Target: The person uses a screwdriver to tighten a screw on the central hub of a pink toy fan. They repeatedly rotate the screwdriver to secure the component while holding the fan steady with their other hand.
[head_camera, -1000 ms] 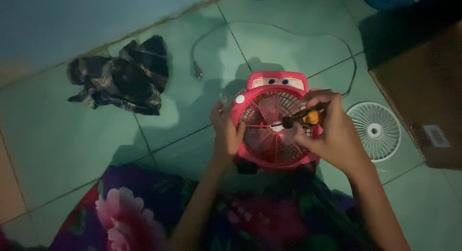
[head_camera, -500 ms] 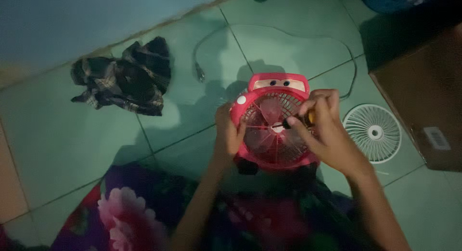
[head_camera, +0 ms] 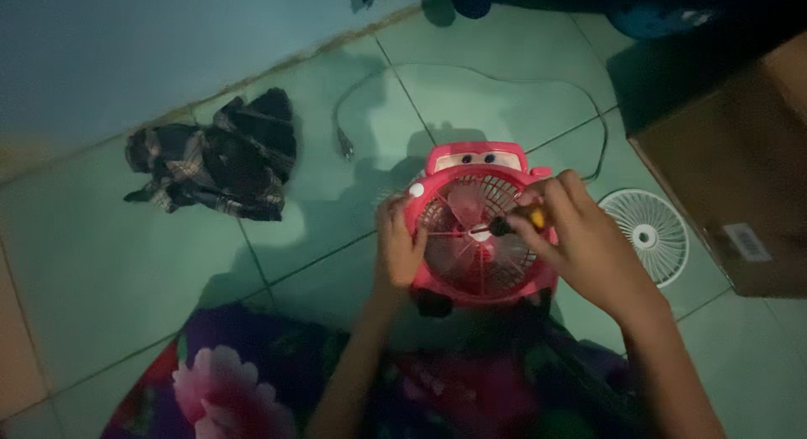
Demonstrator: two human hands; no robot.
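Note:
A small pink fan (head_camera: pixel 476 229) shaped like a cartoon car lies on the green tiled floor in front of my lap. My left hand (head_camera: pixel 398 247) grips its left rim. My right hand (head_camera: pixel 580 237) holds a screwdriver (head_camera: pixel 519 221) with a yellow and black handle, its tip at the hub in the middle of the fan's blades. The fan's grey cord (head_camera: pixel 471 77) loops away across the tiles to a plug (head_camera: pixel 343 140).
A white round fan grille (head_camera: pixel 648 233) lies on the floor right of the fan. A brown cardboard box (head_camera: pixel 733 170) stands at the right. A crumpled dark plaid cloth (head_camera: pixel 214 157) lies at the left near the wall. My floral garment (head_camera: pixel 252 380) fills the bottom.
The view has shifted slightly. My right hand has turned on the screwdriver handle at the fan's hub; my left hand stays on the fan's rim.

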